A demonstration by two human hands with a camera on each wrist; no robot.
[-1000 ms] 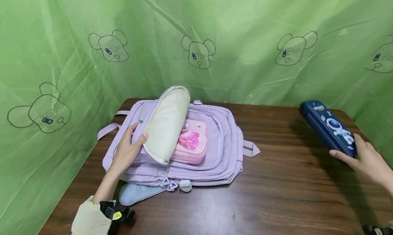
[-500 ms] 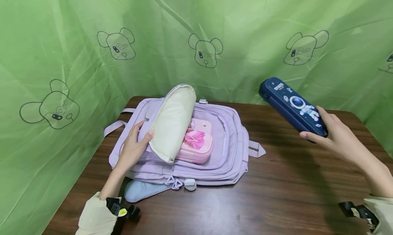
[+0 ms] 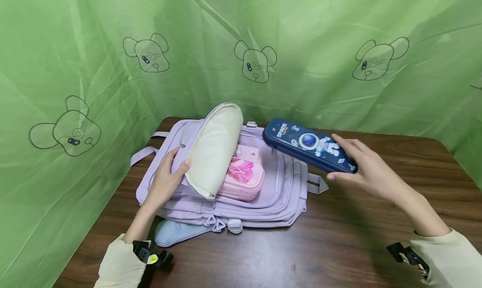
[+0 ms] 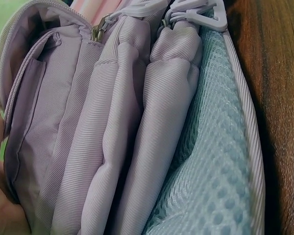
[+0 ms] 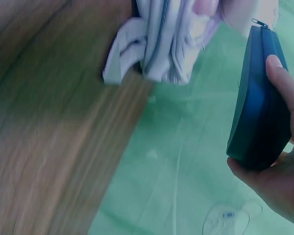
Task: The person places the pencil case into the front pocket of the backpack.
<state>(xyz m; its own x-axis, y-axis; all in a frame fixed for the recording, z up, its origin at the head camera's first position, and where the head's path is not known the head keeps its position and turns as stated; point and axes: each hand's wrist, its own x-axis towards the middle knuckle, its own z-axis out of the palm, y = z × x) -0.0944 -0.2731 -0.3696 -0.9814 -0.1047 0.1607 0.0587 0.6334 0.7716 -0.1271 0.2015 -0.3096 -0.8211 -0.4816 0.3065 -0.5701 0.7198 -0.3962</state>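
Note:
A lilac backpack [image 3: 290, 187] lies flat on the wooden table, its front pocket unzipped. My left hand [image 3: 165, 179] grips the pocket's flap [image 3: 216, 150], holding it folded back so the cream lining faces up. Inside the pocket sits a pink pencil case [image 3: 244, 177], partly hidden under the flap; another pink piece with a small print shows just behind it. My right hand [image 3: 370, 166] grips the near end of a navy pencil case [image 3: 308, 144] with an astronaut print. That case hangs tilted above the backpack's right side, thumb along its edge in the right wrist view.
A light blue mesh part [image 3: 180, 233] sticks out from under the backpack's near side. Straps [image 3: 141, 155] extend at the left, and a loop [image 3: 317, 183] at the right. Green fabric [image 3: 301, 41] with bear drawings stands behind the table [image 3: 339, 246].
My right hand has carried the navy pencil case leftward from the table's right side, over to the backpack. My left hand stays on the flap. The view has shifted slightly.

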